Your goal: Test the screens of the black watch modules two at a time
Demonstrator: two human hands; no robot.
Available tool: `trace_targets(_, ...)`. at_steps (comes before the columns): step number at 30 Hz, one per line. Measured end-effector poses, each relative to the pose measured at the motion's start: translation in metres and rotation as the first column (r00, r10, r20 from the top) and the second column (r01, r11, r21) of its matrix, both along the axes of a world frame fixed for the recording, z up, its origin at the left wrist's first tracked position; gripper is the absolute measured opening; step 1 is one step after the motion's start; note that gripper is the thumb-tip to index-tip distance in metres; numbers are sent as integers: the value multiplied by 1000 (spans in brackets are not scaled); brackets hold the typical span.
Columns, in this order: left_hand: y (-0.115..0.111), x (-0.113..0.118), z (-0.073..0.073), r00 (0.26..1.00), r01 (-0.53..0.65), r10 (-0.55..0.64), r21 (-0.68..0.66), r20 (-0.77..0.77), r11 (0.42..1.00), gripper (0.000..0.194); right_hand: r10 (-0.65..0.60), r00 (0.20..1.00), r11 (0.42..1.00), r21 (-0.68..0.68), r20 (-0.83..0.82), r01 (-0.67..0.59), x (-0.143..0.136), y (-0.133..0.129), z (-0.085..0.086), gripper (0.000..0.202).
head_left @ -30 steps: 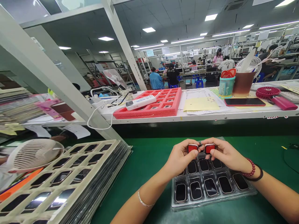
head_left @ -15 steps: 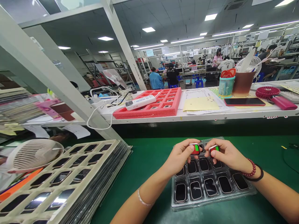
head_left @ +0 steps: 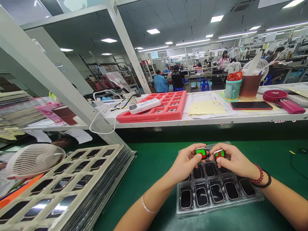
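Observation:
My left hand (head_left: 186, 162) grips a smartwatch (head_left: 200, 153) whose lit screen is mostly green with some red, the thumb lying at its lower edge. In my right hand (head_left: 231, 157) is another smartwatch (head_left: 219, 155), its screen split into green and red patches. Both are held side by side, a little apart, over a clear plastic tray (head_left: 204, 210). Dark-screened watches, such as one watch (head_left: 201, 196) in the front row, sit in the tray's compartments. My hands hide part of the back rows.
Stacked trays of dark watches (head_left: 63, 183) stand at the left beside a white fan (head_left: 36, 158). On the shelf lie a red foam tray (head_left: 154, 118), papers (head_left: 207, 107), a phone (head_left: 252, 105) and a pink handheld fan (head_left: 275, 95). Several people sit or stand in the background.
Both watch screens show a different green and red pattern, with more green on the left one. My thumbs have shifted off the screens toward the lower edges.

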State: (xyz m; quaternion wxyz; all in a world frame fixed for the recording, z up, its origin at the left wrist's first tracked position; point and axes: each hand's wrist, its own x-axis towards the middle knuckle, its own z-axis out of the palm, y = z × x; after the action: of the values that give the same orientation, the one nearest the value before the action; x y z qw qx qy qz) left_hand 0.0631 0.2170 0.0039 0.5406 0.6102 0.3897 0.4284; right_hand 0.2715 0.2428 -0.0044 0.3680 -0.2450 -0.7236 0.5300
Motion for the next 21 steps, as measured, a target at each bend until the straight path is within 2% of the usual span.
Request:
trace_targets(13, 0, 2, 2, 999, -28, 26, 42, 40, 999, 32, 61, 993, 995, -68, -97, -67, 0, -2, 3, 13)
trace_targets(21, -2, 3, 3, 998, -53, 52, 38, 18, 998, 34, 59, 997, 998, -21, -46, -60, 2, 0, 1, 19)
